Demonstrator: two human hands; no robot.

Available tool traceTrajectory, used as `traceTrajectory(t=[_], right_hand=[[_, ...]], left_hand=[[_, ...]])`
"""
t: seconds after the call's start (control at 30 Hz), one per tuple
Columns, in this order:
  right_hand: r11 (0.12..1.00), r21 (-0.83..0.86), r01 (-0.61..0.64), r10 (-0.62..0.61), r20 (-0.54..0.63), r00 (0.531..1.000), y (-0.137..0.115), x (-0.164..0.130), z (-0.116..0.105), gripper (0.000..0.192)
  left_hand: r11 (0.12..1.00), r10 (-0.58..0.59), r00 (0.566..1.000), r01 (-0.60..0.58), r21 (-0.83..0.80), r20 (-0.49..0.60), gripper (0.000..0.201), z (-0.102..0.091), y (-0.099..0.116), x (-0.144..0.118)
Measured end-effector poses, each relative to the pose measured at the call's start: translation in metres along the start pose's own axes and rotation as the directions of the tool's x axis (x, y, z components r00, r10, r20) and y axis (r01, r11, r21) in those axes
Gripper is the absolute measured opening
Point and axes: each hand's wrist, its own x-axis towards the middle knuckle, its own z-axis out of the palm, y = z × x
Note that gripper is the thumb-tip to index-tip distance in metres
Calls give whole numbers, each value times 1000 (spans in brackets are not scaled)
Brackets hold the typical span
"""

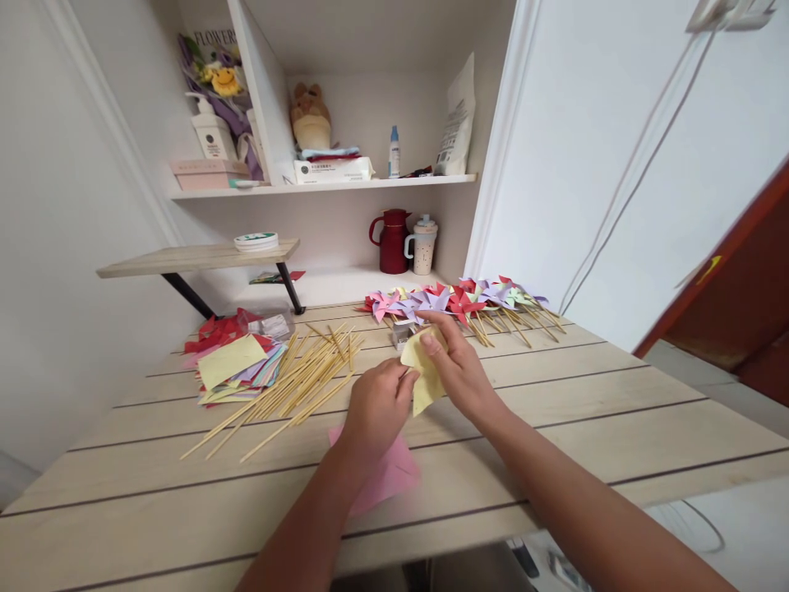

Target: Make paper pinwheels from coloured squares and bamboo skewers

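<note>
A pale yellow square of paper (424,374) is held over the middle of the light wooden plank table (616,411), pinched from both sides. The left hand (377,407) is closed on the sheet's left edge, fingers curled together around it. The right hand (459,366) is clamped on the upper right part, the thumb pressed on the face of the paper and the fingers behind it. Under the left wrist, toward the near edge of the table, a pink sheet of paper (385,477) is lying flat. To the left of the hands a loose bundle of thin bamboo sticks (296,378) is spread out, and beside it, near the left edge, a stack of coloured paper squares (237,366) is laid, yellow uppermost. Along the far edge, just beyond the hands, a row of finished paper pinwheels on sticks (459,300) in red, pink, purple and green is set down. Behind the table, a dark red jug (393,241) and a speckled mug (424,245) are stood on a white shelf.
</note>
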Motion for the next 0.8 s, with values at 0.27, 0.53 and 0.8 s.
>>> traceTrajectory(t=[0.27,0.53,0.8], right_hand=[[987,150,-50,65,-91,994,4,3,-2,40],[968,245,-57,88,-117,989,0,3,-1,48],[963,257,-76,129,-197,972,6,6,-2,50]], left_hand=[[999,46,998,-47,18,33,20,2,0,-3],[1000,10,998,-9,-9,67,33,1,1,-2],[987,-22,999,26,-158,26,20,7,-3,-3]])
